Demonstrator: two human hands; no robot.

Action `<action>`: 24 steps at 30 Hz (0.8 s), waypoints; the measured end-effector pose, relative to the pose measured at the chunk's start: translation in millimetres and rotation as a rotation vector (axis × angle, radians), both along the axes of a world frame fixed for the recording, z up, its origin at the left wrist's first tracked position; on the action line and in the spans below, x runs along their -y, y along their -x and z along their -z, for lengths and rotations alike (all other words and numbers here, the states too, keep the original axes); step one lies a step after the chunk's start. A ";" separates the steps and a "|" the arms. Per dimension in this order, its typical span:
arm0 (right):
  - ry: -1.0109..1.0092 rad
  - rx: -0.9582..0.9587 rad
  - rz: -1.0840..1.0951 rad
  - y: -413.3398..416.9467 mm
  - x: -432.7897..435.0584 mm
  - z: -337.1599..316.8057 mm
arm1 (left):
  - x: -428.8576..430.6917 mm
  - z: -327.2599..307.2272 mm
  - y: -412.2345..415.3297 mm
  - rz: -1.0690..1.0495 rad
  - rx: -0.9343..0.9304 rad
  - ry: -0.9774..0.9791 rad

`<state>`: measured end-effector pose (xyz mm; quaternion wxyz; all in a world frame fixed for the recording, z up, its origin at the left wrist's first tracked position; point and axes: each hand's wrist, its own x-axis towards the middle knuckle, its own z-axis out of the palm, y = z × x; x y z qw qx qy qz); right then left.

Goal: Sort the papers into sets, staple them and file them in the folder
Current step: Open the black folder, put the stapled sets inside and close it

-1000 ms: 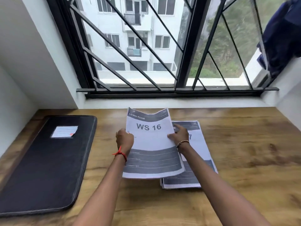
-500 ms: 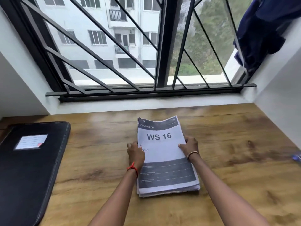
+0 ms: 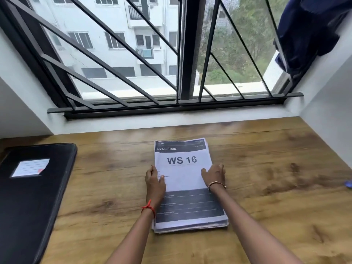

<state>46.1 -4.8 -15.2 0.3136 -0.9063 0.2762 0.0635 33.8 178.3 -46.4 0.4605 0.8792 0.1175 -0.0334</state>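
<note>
Stack of papers [image 3: 182,161]: lies flat near the middle of the table [image 3: 266,187], long side running away from the person, edges roughly squared but the lower sheets show slightly fanned at the near end. Top sheet reads "LIVING ROOM" in a dark header band and "WS 16" in large print, with a dark ruled block on its near half. Left hand [image 3: 155,182]: set against the stack's left edge, fingers fairly straight along the side, thumb lying on the top sheet; nothing gripped. Right hand [image 3: 214,176]: set against the right edge, fingers spread and relaxed, thumb on the top sheet; also gripping nothing. Red thread [image 3: 148,206] on the left wrist, beaded bracelet [image 3: 217,184] on the right. Folder [image 3: 34,206]: black, closed, flat on the table well to the left of the stack, white label [image 3: 31,167] on its cover. Small blue object [image 3: 348,183] at the table's far right edge, cut off by the frame, identity unclear. Beyond the table, a barred window [image 3: 133,60]; dark blue cloth [image 3: 308,35] hangs at its upper right.
</note>
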 end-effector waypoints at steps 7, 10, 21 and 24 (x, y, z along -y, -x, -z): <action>-0.081 0.090 0.078 -3.2 18.0 5.8 | 15.0 2.0 -3.5 -0.022 0.035 0.077; -0.061 0.137 0.070 -6.2 36.9 5.9 | 34.1 1.9 -5.4 -0.007 0.054 0.113; -0.036 0.110 0.086 -9.2 163.9 -0.2 | 147.0 0.3 -6.3 0.188 0.047 0.266; -0.036 0.068 0.071 -5.5 199.0 -0.6 | 178.0 -1.3 0.3 0.241 0.045 0.257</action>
